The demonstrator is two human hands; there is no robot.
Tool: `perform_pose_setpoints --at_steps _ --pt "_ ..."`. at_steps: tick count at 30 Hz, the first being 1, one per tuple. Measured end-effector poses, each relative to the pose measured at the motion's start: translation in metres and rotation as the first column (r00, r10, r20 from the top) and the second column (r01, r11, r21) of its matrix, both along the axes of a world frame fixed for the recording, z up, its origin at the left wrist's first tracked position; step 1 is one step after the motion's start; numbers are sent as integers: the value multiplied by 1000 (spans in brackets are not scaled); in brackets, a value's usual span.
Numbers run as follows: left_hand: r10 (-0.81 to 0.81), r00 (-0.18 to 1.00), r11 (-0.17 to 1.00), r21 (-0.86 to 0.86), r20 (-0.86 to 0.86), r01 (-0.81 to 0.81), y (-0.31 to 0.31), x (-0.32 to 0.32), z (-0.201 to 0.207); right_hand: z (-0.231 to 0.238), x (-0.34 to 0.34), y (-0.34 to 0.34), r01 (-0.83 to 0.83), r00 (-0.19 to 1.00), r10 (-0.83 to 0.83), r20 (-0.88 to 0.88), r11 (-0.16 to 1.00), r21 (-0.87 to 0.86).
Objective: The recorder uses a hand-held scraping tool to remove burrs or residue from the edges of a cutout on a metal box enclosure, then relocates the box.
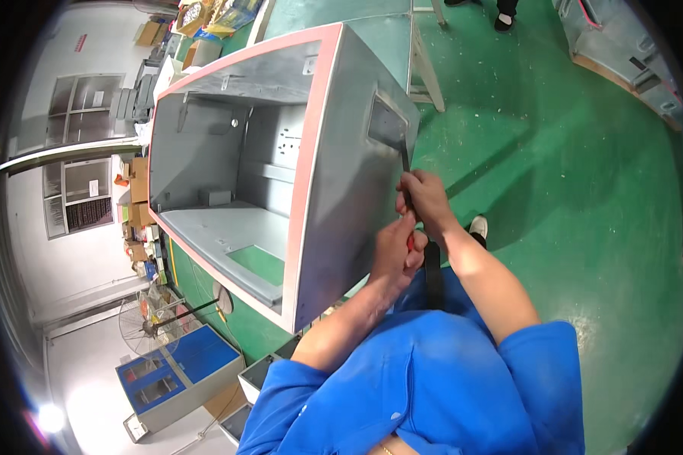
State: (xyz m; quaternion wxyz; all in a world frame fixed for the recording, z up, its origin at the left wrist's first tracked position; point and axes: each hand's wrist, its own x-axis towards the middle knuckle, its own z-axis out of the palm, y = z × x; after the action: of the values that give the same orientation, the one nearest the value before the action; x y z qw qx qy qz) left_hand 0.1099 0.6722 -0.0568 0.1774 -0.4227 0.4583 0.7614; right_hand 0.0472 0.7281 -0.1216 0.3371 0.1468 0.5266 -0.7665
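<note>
as hands (pixel 391 252) (pixel 425 199) hold tool (pixel 406 161) near cutout edge (pixel 385 143), floor (pixel 554 189) spreads rightward.

Grey metal housing (pixel 349 152): front open, rim (pixel 311 144) faced in pink, side panel (pixel 341 220) with rectangular opening (pixel 387 121). Slim dark tool (pixel 405 158): upper end near the opening's lower corner; right hand (pixel 426 199) closed about its shaft, left hand (pixel 394 249) closed below, red handle (pixel 410 243) partly showing. Counter (pixel 372 34) beyond the housing. Standing fan (pixel 149 327) and blue-topped case (pixel 211 353) at lower left, green floor (pixel 554 182) at right.
</note>
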Motion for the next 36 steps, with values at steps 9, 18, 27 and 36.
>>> perform_pose_setpoints --at_steps 9,18,27,36 --pt "-130 977 988 -110 -171 112 -1 14 -28 -8 2 12 12 996 -30 -80 977 -211" --pt "-284 883 948 -248 -375 200 1 43 -40 8 32 39 -57 907 -55 -418 967 -250" --pt "-214 870 976 -132 -443 173 2 47 -39 5 36 45 -104 931 -54 -361 909 -403" --pt "-65 938 984 -180 -341 3 4 35 -48 2 38 18 237 944 -267 -192 957 -166"
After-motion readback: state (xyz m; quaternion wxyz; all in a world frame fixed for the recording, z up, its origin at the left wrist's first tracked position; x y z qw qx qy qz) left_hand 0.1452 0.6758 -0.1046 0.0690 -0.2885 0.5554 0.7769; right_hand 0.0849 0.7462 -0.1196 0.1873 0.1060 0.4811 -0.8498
